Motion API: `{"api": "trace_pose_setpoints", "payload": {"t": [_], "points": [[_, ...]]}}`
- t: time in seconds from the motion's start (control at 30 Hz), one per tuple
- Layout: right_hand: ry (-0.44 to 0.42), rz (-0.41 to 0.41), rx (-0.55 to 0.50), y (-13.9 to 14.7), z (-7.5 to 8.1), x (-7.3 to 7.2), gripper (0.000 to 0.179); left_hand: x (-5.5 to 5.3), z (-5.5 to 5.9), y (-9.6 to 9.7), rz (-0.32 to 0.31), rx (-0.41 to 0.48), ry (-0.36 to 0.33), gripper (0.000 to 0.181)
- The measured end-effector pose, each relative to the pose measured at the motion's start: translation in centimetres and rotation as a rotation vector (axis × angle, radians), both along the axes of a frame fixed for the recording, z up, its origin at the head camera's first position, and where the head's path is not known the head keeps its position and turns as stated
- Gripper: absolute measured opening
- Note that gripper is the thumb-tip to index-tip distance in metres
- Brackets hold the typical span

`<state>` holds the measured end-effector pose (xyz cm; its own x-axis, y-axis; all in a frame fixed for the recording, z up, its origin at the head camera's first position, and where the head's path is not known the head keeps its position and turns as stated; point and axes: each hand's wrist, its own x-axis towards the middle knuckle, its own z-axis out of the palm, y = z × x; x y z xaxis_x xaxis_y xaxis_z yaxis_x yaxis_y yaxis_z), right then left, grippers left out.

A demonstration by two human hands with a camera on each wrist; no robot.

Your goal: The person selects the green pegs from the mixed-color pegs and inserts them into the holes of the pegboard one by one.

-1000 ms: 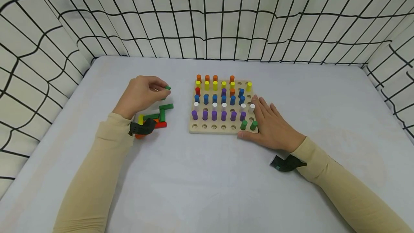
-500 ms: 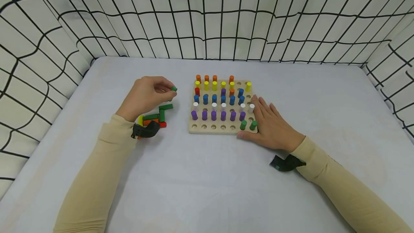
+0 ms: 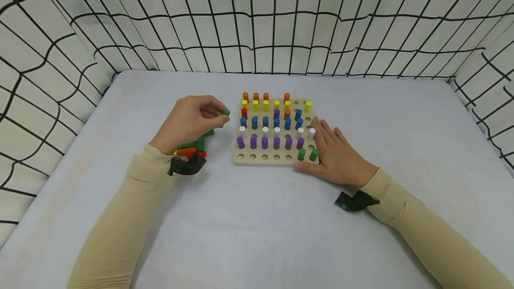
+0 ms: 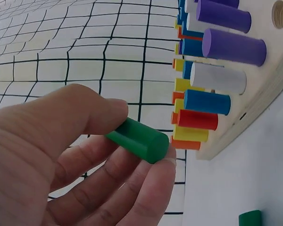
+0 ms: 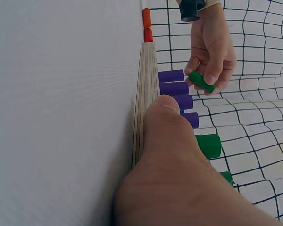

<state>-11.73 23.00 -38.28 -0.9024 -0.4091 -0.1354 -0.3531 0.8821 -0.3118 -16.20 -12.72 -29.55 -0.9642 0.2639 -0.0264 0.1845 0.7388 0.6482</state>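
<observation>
Between thumb and fingers my left hand pinches a green peg, held above the table just left of the wooden pegboard. My right hand lies against the board's right edge, its thumb along the front corner and its fingers straight. Rows of orange, yellow, blue, white and purple pegs stand in the board. Two green pegs stand at its front right corner, beside my right thumb. Several holes in the front row are bare. In the right wrist view the thumb presses the board's side.
Below my left hand lies a loose pile of pegs, with green pegs, an orange peg and a red peg, partly hidden by the wrist. A white table spreads around, with a black grid-lined backdrop behind.
My left hand has moved right, away from the pile and closer to the board, carrying the green peg. The right hand has stayed at the board's edge.
</observation>
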Motion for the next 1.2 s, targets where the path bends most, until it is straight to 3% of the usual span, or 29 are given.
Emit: {"api": "trace_pose_setpoints", "payload": {"t": [0.27,0.57,0.77,1.2], "points": [[0.012,0.004,-0.002,0.0,-0.1,-0.1,0.122,0.2,-0.1,0.9,-0.031,0.041,0.010,0.023],[0.007,0.007,-0.001,0.1,-0.1,-0.1,0.123,0.6,-0.8,1.9,-0.170,0.126,0.037,0.019],[0.003,0.001,-0.003,0.1,0.0,-0.1,0.123,0.7,-1.2,2.8,-0.261,0.125,0.037,0.023],[0.010,0.002,0.001,0.0,-0.1,-0.1,0.123,1.3,-2.1,4.5,-0.340,0.205,0.049,0.024]]}}
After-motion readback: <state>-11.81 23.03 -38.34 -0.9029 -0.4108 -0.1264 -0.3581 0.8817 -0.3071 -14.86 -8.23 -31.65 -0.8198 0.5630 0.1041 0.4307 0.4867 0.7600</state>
